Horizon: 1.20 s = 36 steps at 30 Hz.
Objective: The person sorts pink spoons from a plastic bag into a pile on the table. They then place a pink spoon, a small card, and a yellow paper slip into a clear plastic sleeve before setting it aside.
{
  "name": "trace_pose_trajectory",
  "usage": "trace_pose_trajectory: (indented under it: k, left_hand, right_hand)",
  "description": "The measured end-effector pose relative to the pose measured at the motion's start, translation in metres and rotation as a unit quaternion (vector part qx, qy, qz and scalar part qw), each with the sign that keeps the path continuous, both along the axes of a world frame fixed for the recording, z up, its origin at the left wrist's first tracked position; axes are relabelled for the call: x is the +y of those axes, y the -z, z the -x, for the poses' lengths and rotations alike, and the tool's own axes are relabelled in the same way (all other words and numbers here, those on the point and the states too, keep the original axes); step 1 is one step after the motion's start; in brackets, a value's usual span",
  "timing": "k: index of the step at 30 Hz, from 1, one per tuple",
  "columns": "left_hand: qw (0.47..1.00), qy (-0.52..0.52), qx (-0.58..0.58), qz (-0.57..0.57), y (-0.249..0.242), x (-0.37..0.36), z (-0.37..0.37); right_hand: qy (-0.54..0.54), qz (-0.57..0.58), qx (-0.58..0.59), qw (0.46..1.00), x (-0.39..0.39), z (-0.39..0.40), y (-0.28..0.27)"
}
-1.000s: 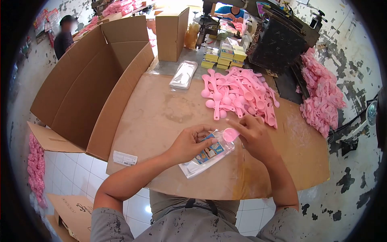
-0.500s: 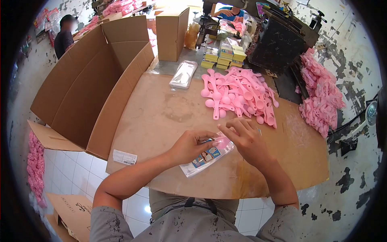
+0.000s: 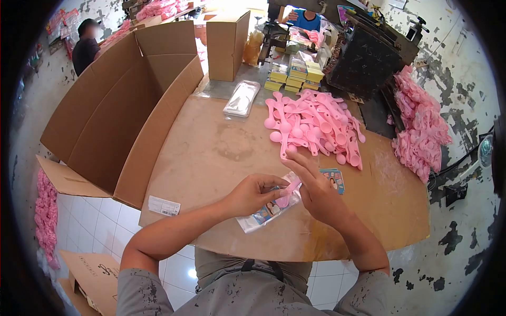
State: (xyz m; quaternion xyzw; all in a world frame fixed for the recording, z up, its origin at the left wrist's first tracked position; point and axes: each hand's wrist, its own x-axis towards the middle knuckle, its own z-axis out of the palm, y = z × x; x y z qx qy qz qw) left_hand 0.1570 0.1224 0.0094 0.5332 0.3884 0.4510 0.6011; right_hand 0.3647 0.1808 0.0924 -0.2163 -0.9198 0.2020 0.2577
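Near the table's front edge lies a clear plastic bag (image 3: 252, 223) with a blue printed card (image 3: 268, 210) inside. My left hand (image 3: 258, 194) is closed at the bag's upper end, with a pink spoon (image 3: 288, 195) at its fingertips. Close on the right, my right hand (image 3: 315, 192) has its fingers stretched forward, the tips near a spoon handle at the lower edge of the pink spoon pile (image 3: 316, 124). Whether its fingers touch that handle is unclear. Several printed cards (image 3: 334, 179) lie beside the right hand, partly covered by it.
A large open carton (image 3: 121, 105) stands at the left. Clear bags (image 3: 242, 99) lie behind the bag, near stacks of cards (image 3: 295, 72). A black box (image 3: 363, 55) and pink bundles (image 3: 419, 126) are at the right. Two people (image 3: 87, 47) (image 3: 307, 20) are farther back.
My right hand has moved slightly down and right, its fingers now stretched toward the pile. The pink spoon at the bag and the cards beside my right hand show more clearly.
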Motion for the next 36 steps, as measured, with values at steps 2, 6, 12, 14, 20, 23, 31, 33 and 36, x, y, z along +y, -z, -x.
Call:
trace_pose_trajectory:
  k: [2,6,12,14,20,23,31,33,36]
  left_hand:
    - [0.999,0.021,-0.009,0.025,-0.006,0.000,0.001]
    - [0.997,0.004,-0.072,-0.008,-0.011,0.000,0.001]
    - [0.993,0.080,-0.082,0.008,-0.015,-0.001,0.007]
    - [0.993,0.097,-0.063,-0.016,-0.020,-0.005,0.008]
    - [0.994,-0.024,-0.084,-0.070,-0.025,-0.009,0.001]
    - [0.995,-0.016,-0.085,-0.056,-0.034,-0.011,0.011]
    - [0.959,-0.086,0.053,-0.265,-0.044,-0.022,-0.004]
    - [0.960,-0.089,0.056,-0.260,-0.043,-0.021,-0.004]
    - [0.962,-0.100,0.055,-0.250,-0.035,-0.017,-0.002]
  right_hand:
    - [0.000,0.051,0.013,0.999,-0.006,0.001,-0.002]
    - [-0.124,0.193,0.041,0.973,0.001,-0.009,0.012]
    - [-0.182,0.149,0.060,0.970,0.013,-0.008,-0.018]
    - [-0.256,0.166,0.027,0.952,0.016,-0.004,-0.015]
    - [-0.141,0.082,0.100,0.982,-0.005,0.000,-0.053]
    - [-0.058,-0.156,0.034,0.986,-0.006,-0.002,-0.072]
    - [0.043,0.057,0.078,0.994,0.000,0.006,-0.058]
    - [0.029,0.091,0.063,0.993,-0.002,0.007,-0.059]
    - [0.017,0.107,0.069,0.992,-0.001,0.008,-0.055]
